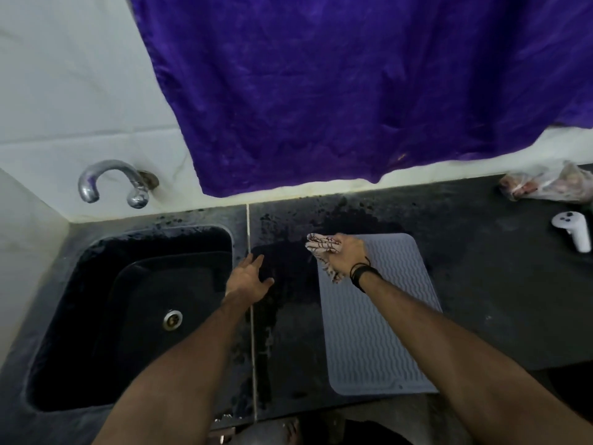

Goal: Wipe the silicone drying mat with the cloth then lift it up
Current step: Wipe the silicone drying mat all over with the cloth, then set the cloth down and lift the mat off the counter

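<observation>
A pale grey silicone drying mat [369, 335] with wavy ridges lies flat on the dark countertop [481, 284], right of the sink. My right hand [348, 256] grips a bunched white cloth with dark pattern [321, 245] at the mat's far left corner; part of the cloth hangs below my palm onto the mat. My left hand [248, 279] rests with fingers spread on the wet counter between the sink and the mat, holding nothing.
A black sink [96, 316] with a steel drain sits at the left under a chrome tap [109, 183]. A purple towel [353, 91] hangs over the back wall. A white controller [574, 231] and a crumpled plastic bag [548, 183] lie at the far right.
</observation>
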`<state>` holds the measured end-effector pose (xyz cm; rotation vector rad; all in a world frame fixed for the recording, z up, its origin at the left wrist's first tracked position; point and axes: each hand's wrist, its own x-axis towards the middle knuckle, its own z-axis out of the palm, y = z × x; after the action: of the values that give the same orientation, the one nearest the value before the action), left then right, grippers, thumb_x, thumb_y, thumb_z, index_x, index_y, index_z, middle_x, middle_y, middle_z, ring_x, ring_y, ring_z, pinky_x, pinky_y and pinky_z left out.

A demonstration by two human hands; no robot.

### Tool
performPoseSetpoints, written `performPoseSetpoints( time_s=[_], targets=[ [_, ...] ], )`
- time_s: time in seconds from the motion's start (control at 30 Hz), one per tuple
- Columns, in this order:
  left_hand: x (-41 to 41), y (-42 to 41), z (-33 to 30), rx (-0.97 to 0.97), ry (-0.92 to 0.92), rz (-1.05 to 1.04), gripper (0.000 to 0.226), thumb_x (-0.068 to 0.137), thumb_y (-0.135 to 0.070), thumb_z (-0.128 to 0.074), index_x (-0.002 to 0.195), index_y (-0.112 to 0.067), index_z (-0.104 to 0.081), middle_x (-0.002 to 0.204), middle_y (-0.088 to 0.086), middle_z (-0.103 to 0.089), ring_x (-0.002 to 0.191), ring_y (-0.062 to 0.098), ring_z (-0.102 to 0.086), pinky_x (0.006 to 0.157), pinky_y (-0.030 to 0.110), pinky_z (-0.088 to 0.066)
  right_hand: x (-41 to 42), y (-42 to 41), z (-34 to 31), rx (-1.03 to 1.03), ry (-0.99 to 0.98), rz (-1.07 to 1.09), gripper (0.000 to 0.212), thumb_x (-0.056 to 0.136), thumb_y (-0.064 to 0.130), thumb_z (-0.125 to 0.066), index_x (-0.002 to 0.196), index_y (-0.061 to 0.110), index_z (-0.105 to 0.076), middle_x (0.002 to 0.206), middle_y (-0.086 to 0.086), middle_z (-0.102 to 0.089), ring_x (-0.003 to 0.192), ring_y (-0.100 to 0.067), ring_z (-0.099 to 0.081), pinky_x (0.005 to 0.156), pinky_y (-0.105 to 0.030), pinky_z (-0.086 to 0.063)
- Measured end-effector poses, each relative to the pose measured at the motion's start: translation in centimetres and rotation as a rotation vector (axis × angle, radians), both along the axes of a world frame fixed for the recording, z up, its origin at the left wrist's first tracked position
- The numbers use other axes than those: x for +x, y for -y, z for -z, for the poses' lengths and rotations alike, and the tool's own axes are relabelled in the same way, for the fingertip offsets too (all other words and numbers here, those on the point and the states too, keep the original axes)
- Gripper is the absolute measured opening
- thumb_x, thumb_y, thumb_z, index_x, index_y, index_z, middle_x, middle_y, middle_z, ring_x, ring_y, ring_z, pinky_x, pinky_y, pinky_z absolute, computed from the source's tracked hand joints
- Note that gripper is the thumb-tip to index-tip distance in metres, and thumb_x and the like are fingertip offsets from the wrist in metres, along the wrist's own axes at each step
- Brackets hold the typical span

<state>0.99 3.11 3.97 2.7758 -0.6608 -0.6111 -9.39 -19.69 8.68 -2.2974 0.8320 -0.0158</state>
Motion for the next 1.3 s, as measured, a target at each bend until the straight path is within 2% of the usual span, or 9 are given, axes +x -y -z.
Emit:
performPoseSetpoints(
  time_s=[0.17, 0.3, 0.43, 0.53, 0.6, 0.7, 0.9, 1.07, 1.3],
  targets=[
    [2.6, -0.6, 0.8, -0.048, 0.078, -0.043, 0.074, 0.098, -0.06, -0.049, 0.159, -0.021, -0.03, 0.165, 0.008, -0.028, 0.153, 0.025, -0.021, 0.124, 0.034, -0.021, 9.1, -2.3, -0.3, 0.113, -0.028, 0.024, 0.024, 0.077, 0.039, -0.072, 0.076, 0.016, -0.065, 0.079, -0.007, -0.067, 0.075, -0.022, -0.062, 0.063, -0.029, -0.049],
    [3.9, -0.5, 1.8, -0.106, 0.118, -0.062, 0.07, 0.099, -0.06, -0.046, 0.155, -0.019, -0.038, 0.16, 0.012, -0.037, 0.151, 0.028, -0.026, 0.122, 0.037, -0.025, 15.8, -2.7, 0.4, -0.042, -0.032, -0.046, 0.037, 0.08, 0.026, -0.068, 0.112, 0.01, -0.065, 0.111, -0.013, -0.067, 0.103, -0.03, -0.063, 0.085, -0.035, -0.056],
    [4.3, -0.5, 2.9, -0.124, 0.129, -0.086, 0.065, 0.1, -0.058, -0.045, 0.15, -0.018, -0.045, 0.151, 0.012, -0.048, 0.145, 0.031, -0.035, 0.119, 0.039, -0.029, 19.8, -4.4, 2.5, -0.237, -0.042, -0.158, 0.046, 0.085, 0.02, -0.064, 0.127, 0.006, -0.052, 0.134, -0.014, -0.048, 0.126, -0.032, -0.043, 0.094, -0.038, -0.051],
    [4.1, -0.7, 3.6, -0.12, 0.134, -0.081, 0.06, 0.1, -0.055, -0.047, 0.146, -0.017, -0.051, 0.144, 0.011, -0.054, 0.141, 0.032, -0.041, 0.118, 0.04, -0.031, 20.6, -7.0, 5.0, -0.327, -0.268, -0.441, 0.067, 0.087, 0.033, -0.062, 0.144, 0.009, -0.036, 0.15, -0.013, -0.034, 0.137, -0.033, -0.03, 0.112, -0.044, -0.034],
    [4.0, -0.9, 3.9, -0.105, 0.114, -0.073, 0.06, 0.099, -0.054, -0.048, 0.146, -0.017, -0.05, 0.144, 0.011, -0.055, 0.139, 0.032, -0.043, 0.118, 0.041, -0.031, 20.4, -8.7, 6.3, -0.333, -0.33, -0.508, 0.081, 0.087, 0.045, -0.06, 0.147, 0.002, -0.027, 0.15, -0.02, -0.029, 0.136, -0.037, -0.03, 0.114, -0.044, -0.029],
    [3.8, -1.1, 4.1, -0.103, 0.092, -0.079, 0.061, 0.099, -0.054, -0.048, 0.147, -0.017, -0.049, 0.144, 0.011, -0.055, 0.14, 0.031, -0.043, 0.118, 0.041, -0.03, 20.3, -9.8, 6.7, -0.304, -0.307, -0.48, 0.09, 0.089, 0.051, -0.054, 0.148, -0.005, -0.015, 0.149, -0.023, -0.028, 0.136, -0.038, -0.03, 0.114, -0.044, -0.026],
    [3.2, -0.2, 3.5, -0.149, 0.069, -0.072, 0.057, 0.1, -0.054, -0.048, 0.143, -0.016, -0.053, 0.138, 0.009, -0.059, 0.129, 0.027, -0.051, 0.108, 0.039, -0.042, 17.2, -7.5, 5.7, -0.171, -0.256, -0.54, 0.086, 0.094, 0.048, -0.047, 0.154, 0.01, 0.003, 0.162, -0.011, -0.009, 0.148, -0.03, -0.01, 0.12, -0.048, -0.014],
    [1.5, 1.5, 3.6, -0.161, 0.009, -0.081, 0.064, 0.101, -0.056, -0.047, 0.15, -0.015, -0.047, 0.146, 0.012, -0.054, 0.136, 0.03, -0.046, 0.111, 0.036, -0.039, 11.1, -2.7, 4.5, -0.126, -0.09, -0.196, 0.07, 0.099, 0.044, -0.041, 0.153, 0.01, -0.013, 0.158, -0.012, -0.022, 0.143, -0.032, -0.023, 0.117, -0.045, -0.026],
    [-4.9, 4.4, 5.2, -0.155, -0.066, -0.17, 0.061, 0.099, -0.058, -0.05, 0.142, -0.016, -0.057, 0.138, 0.012, -0.06, 0.127, 0.031, -0.051, 0.104, 0.037, -0.044, -5.1, 7.1, 5.8, -0.126, -0.354, 0.363, 0.07, 0.097, 0.039, -0.049, 0.149, 0.001, -0.021, 0.154, -0.023, -0.024, 0.14, -0.037, -0.03, 0.114, -0.045, -0.03]
  ],
)
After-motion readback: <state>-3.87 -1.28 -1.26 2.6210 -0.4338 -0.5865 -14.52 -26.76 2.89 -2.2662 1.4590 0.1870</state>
